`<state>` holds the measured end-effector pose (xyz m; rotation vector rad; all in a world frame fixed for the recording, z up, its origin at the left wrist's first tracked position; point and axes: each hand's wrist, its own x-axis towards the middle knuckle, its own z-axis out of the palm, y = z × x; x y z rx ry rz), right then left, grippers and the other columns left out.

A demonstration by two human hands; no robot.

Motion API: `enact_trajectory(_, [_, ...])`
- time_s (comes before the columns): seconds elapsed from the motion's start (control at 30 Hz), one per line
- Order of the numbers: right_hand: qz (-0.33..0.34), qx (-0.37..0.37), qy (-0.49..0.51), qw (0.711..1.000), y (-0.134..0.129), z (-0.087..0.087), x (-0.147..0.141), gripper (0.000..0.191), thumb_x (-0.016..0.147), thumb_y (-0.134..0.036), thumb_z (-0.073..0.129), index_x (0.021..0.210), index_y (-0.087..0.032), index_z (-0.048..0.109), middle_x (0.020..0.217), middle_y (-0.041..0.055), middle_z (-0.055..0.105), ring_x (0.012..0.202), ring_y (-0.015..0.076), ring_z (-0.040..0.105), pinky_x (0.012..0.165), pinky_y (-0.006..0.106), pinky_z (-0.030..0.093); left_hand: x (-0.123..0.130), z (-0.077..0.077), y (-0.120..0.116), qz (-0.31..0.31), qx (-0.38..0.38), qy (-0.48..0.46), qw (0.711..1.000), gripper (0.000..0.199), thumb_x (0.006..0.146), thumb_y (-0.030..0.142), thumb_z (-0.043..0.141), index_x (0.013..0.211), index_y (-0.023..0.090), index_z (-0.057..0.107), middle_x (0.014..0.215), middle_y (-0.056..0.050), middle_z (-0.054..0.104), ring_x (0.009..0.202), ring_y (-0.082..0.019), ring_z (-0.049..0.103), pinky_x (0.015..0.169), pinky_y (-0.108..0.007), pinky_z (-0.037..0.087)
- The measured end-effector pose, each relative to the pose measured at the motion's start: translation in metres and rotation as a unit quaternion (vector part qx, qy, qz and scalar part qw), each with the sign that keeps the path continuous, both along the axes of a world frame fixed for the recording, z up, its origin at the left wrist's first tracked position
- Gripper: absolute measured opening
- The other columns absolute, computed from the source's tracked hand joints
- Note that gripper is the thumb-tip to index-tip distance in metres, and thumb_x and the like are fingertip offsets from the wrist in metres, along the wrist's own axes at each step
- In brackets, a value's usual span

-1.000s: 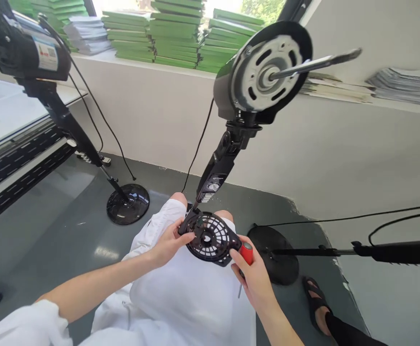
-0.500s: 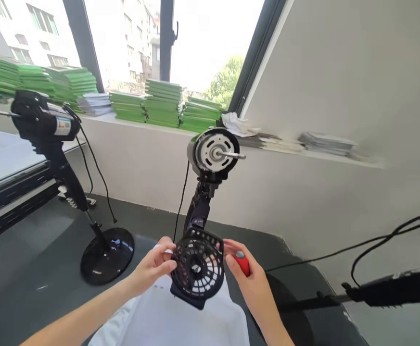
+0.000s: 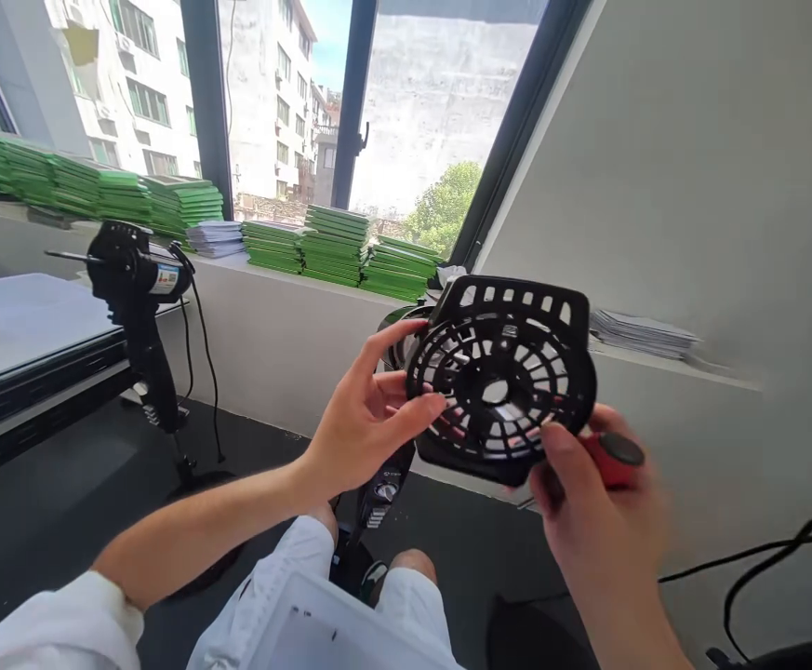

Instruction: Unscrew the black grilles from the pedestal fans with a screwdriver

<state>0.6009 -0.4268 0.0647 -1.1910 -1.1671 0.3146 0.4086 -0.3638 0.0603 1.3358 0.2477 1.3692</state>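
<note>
A round black slotted fan motor cover (image 3: 468,456) is raised in front of me, tilted, its open centre hole toward me. My left hand (image 3: 378,409) pinches its left rim between thumb and fingers. At the lower right edge, my right hand (image 3: 593,502) grips the cover with the thumb on its face. That same hand also keeps a red-handled screwdriver (image 3: 611,458) in the palm, its dark butt end toward me. Behind the cover stands a fan motor (image 3: 397,340), mostly hidden, on its black stand (image 3: 381,489).
A white tray (image 3: 350,623) with a few small dark bits rests on my lap. Another fan stand (image 3: 144,316) with a bare motor shaft is at the left, beside a white-topped table (image 3: 21,316). Green stacks (image 3: 336,247) line the windowsill. Black cables (image 3: 761,558) hang at the right.
Both hands have lifted the motor cover up and to the right, nearer to me, so it now blocks most of the motor. The view has shifted, showing my legs and the tray.
</note>
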Motion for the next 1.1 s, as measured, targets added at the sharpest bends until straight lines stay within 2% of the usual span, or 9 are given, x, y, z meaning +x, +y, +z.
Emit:
enact_trajectory(0.07, [0.028,-0.017,0.034,0.999,0.021,0.004,0.005,0.052,0.073,-0.068,0.079,0.097,-0.025,0.062,0.047,-0.0088,0.042,0.035,0.01,0.039,0.032,0.021,0.026,0.009,0.0,0.018,0.022,0.006,0.019,1.0,0.071,0.085,0.051,0.079,0.146,0.031,0.048,0.088,-0.001,0.073,0.075,-0.019,0.074,0.068,-0.031,0.062])
enact_trajectory(0.2, [0.069,-0.062,0.053,0.994,0.056,-0.006,0.015,0.058,0.07,-0.07,0.08,0.095,-0.023,0.058,0.046,-0.0099,0.044,0.033,0.0109,0.043,0.031,0.022,0.022,0.018,-0.017,0.051,0.109,0.026,0.075,0.991,0.059,0.088,0.046,0.074,0.139,0.026,0.054,0.093,-0.001,0.068,0.079,-0.016,0.067,0.064,-0.024,0.054])
enact_trajectory(0.33, [0.09,-0.073,0.027,0.993,0.076,-0.01,0.017,0.06,0.073,-0.072,0.077,0.101,-0.022,0.056,0.049,-0.0091,0.05,0.035,0.01,0.044,0.032,0.021,0.019,0.018,-0.029,0.064,0.321,0.151,0.111,0.928,0.035,0.088,0.035,0.073,0.12,0.025,0.063,0.1,-0.002,0.061,0.087,-0.015,0.059,0.078,-0.028,0.052])
enact_trajectory(0.4, [0.111,-0.083,0.018,0.99,0.081,-0.008,0.016,0.063,0.073,-0.072,0.076,0.108,-0.023,0.055,0.05,-0.0087,0.053,0.035,0.0102,0.044,0.033,0.021,0.019,0.018,-0.029,0.066,0.373,0.197,0.107,0.9,0.031,0.09,0.032,0.07,0.119,0.026,0.061,0.11,-0.004,0.06,0.098,-0.018,0.059,0.086,-0.031,0.051])
enact_trajectory(0.53, [0.108,-0.081,0.005,0.991,0.086,-0.004,0.016,0.058,0.072,-0.073,0.076,0.089,-0.022,0.054,0.047,-0.0084,0.049,0.035,0.0081,0.04,0.033,0.021,0.02,0.023,-0.027,0.071,0.368,0.193,0.09,0.905,0.022,0.094,0.03,0.064,0.114,0.026,0.056,0.133,-0.009,0.056,0.126,-0.022,0.054,0.103,-0.038,0.047])
enact_trajectory(0.7, [0.078,-0.099,0.028,0.992,0.092,-0.01,0.027,0.062,0.069,-0.078,0.074,0.079,-0.024,0.045,0.046,-0.0098,0.041,0.035,0.0079,0.038,0.033,0.022,0.02,0.032,-0.024,0.083,0.339,0.164,0.108,0.92,0.012,0.096,0.03,0.062,0.104,0.024,0.056,0.142,-0.009,0.055,0.136,-0.025,0.051,0.112,-0.044,0.042])
enact_trajectory(0.8, [0.082,-0.111,-0.025,0.99,0.098,-0.013,0.032,0.06,0.075,-0.077,0.07,0.094,-0.024,0.051,0.049,-0.0094,0.049,0.037,0.0088,0.039,0.036,0.022,0.024,0.036,-0.028,0.09,0.335,0.166,0.083,0.924,0.023,0.098,0.035,0.061,0.118,0.025,0.056,0.146,-0.01,0.054,0.139,-0.025,0.05,0.114,-0.043,0.042])
enact_trajectory(0.93, [0.072,-0.101,-0.156,0.98,0.106,-0.008,0.029,0.07,0.085,-0.069,0.064,0.135,-0.022,0.051,0.051,-0.01,0.053,0.042,0.0123,0.048,0.051,0.026,0.039,0.041,-0.041,0.096,0.294,0.147,0.064,0.942,0.041,0.107,0.042,0.046,0.144,0.028,0.043,0.151,-0.01,0.053,0.141,-0.022,0.051,0.118,-0.04,0.04])
enact_trajectory(1.1, [0.048,-0.081,-0.209,0.973,0.116,0.001,0.029,0.069,0.087,-0.066,0.063,0.14,-0.023,0.059,0.061,-0.0056,0.057,0.056,0.0138,0.054,0.058,0.027,0.042,0.05,-0.05,0.103,0.277,0.118,0.06,0.952,0.054,0.106,0.054,0.042,0.154,0.031,0.037,0.163,-0.007,0.042,0.154,-0.024,0.035,0.127,-0.041,0.03])
